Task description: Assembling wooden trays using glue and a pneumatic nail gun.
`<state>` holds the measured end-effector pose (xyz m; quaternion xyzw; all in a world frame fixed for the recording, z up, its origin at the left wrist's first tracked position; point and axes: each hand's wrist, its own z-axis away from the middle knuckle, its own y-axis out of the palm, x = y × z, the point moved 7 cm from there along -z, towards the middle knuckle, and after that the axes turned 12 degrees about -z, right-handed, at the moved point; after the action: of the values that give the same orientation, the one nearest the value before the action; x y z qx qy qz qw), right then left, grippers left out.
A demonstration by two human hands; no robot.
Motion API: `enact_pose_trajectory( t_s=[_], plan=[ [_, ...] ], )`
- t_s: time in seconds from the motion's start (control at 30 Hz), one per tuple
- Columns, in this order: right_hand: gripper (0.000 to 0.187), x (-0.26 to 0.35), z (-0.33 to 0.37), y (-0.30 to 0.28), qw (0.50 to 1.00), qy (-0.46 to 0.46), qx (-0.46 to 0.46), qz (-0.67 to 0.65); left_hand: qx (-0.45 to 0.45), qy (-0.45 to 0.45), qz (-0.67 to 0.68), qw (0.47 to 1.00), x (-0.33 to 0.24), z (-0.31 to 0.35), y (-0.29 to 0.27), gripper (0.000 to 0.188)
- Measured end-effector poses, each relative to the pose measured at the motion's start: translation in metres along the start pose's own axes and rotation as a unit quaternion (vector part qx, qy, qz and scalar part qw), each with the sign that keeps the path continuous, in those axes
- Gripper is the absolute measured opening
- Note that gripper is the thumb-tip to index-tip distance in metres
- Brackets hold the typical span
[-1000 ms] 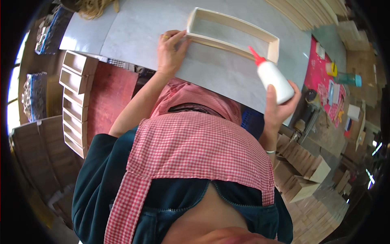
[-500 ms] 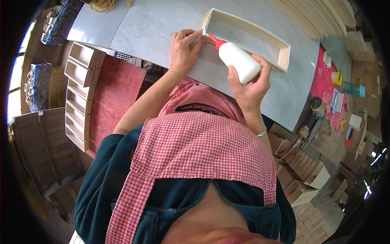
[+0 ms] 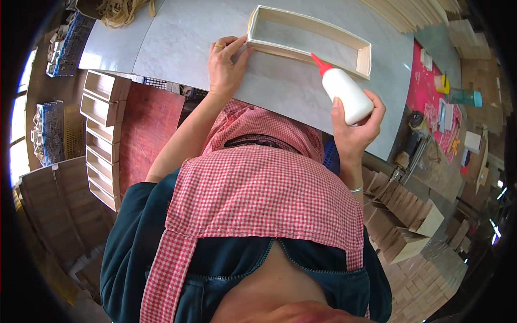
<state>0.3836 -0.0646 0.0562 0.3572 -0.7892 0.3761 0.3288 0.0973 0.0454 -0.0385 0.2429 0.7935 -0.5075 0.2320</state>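
A long rectangular wooden frame (image 3: pixel 293 51) stands on the grey tabletop, its inside showing the table surface. A white line, like glue, runs along parts of its upper rim. My left hand (image 3: pixel 228 65) has its thumb and fingers closed on the frame's near left corner. In my right hand (image 3: pixel 357 125) is a white squeeze bottle (image 3: pixel 347 96) with a red nozzle, tilted so the tip points up and left. The tip is over or beside the frame's near long side; whether it touches, I cannot tell.
Small wooden boxes (image 3: pixel 102 156) stand stacked on a red board (image 3: pixel 148 129) at left. Tan bands (image 3: pixel 121 12) lie at the far left of the grey table (image 3: pixel 177 54). Thin wooden strips (image 3: pixel 385 19) are at far right; wooden boxes (image 3: pixel 404 215) stand lower right.
The bottle has moved right, its nozzle leaving the frame's left corner for the middle of the near side. Frame and left hand appear shifted slightly left and up as the view moved.
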Motion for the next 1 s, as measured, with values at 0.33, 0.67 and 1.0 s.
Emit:
enact_pose_trajectory(
  t_s=[0.33,0.67,1.0],
  plan=[
    [0.055,-0.019,0.010,-0.058,0.993,0.049,-0.084,0.060,0.007,-0.015,-0.002,1.000,0.003,0.000,0.001,0.031],
    [0.054,-0.032,0.018,-0.096,0.984,0.062,-0.136,0.096,0.025,-0.030,-0.007,0.999,0.003,0.002,0.002,0.030],
    [0.052,-0.050,0.007,-0.094,0.976,0.108,-0.178,0.056,0.037,-0.031,-0.011,0.999,0.011,0.000,0.006,0.030]
  ],
)
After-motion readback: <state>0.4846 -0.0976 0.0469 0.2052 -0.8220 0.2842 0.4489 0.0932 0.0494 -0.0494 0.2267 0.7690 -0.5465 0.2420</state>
